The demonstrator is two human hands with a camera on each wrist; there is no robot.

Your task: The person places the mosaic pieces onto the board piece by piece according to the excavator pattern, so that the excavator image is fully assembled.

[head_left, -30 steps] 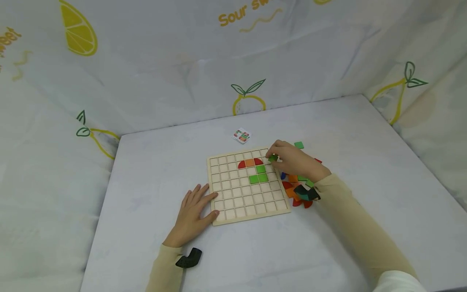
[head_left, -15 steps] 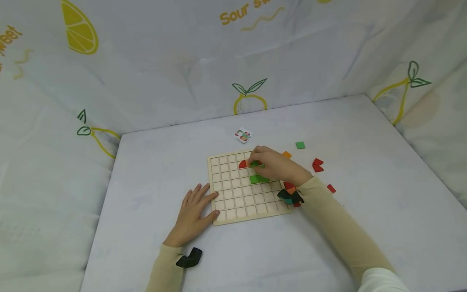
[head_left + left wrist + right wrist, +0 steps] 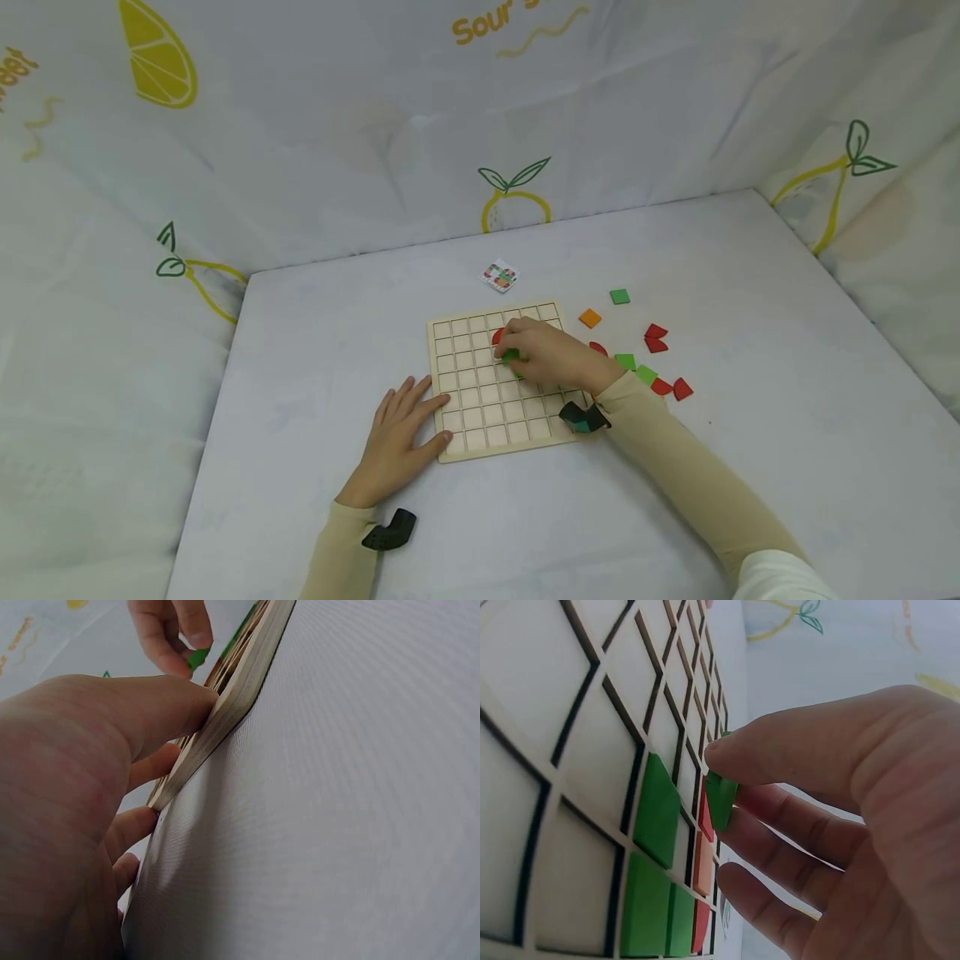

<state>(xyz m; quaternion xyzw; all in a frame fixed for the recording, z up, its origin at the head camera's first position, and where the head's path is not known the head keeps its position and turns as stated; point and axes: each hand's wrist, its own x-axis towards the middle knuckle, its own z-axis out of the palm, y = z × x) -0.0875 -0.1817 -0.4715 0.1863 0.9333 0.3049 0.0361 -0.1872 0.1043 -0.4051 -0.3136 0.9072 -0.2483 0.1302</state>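
A square wooden grid board (image 3: pixel 480 408) lies on the white table. My left hand (image 3: pixel 397 442) rests at its left edge, fingers spread, thumb and index on the rim; in the left wrist view the thumb touches the board's corner. My right hand (image 3: pixel 551 354) is over the board's upper middle and pinches a green tile (image 3: pixel 721 796) between thumb and fingers, tilted close above the cells. In the right wrist view, green tiles (image 3: pixel 656 814) sit in cells, with an orange tile (image 3: pixel 703 862) and red pieces (image 3: pixel 700 926) beyond them. The right hand hides several of these in the head view.
A small patterned card (image 3: pixel 500 276) lies behind the board. Right of the board are loose pieces: a green square (image 3: pixel 619 297), an orange square (image 3: pixel 590 318), red pieces (image 3: pixel 656 337) and more green tiles (image 3: pixel 646 374). A lemon-print cloth (image 3: pixel 337 167) rises behind the table.
My right hand has moved left from the board's right edge to its upper middle, carrying the green tile, and then slightly down. My left hand has stayed at the left edge.
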